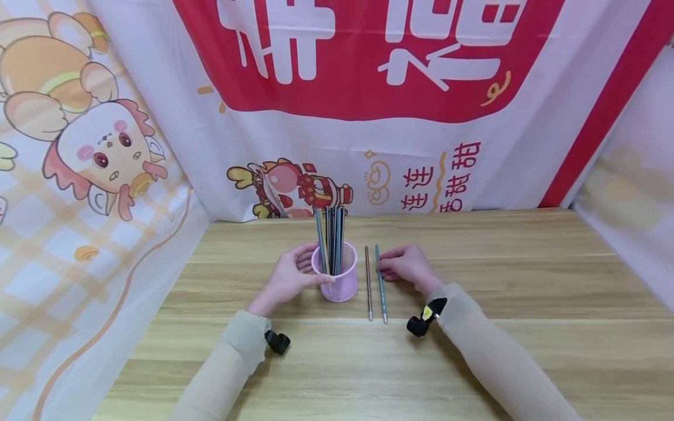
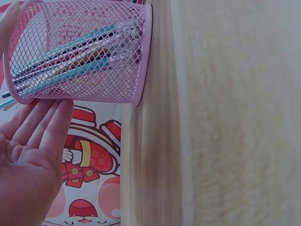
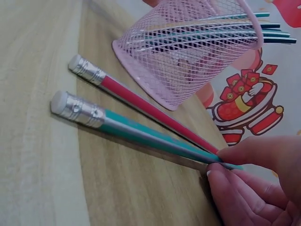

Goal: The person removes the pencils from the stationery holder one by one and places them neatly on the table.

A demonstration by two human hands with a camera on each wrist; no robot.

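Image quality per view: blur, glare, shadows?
Left wrist: table soft and mottled, pink mesh cup clearer; right wrist: teal pencil glints at its metal ferrule, faint shadow alongside; head: fairly even light, no harsh shadows.

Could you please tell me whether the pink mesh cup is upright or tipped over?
Upright: the pink mesh cup stands with its base on the table, its open rim facing up and pencils poking out.

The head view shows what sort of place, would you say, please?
Probably a small recording booth: a wood-grain table, printed cloth hung behind it, and two black wrist cameras.
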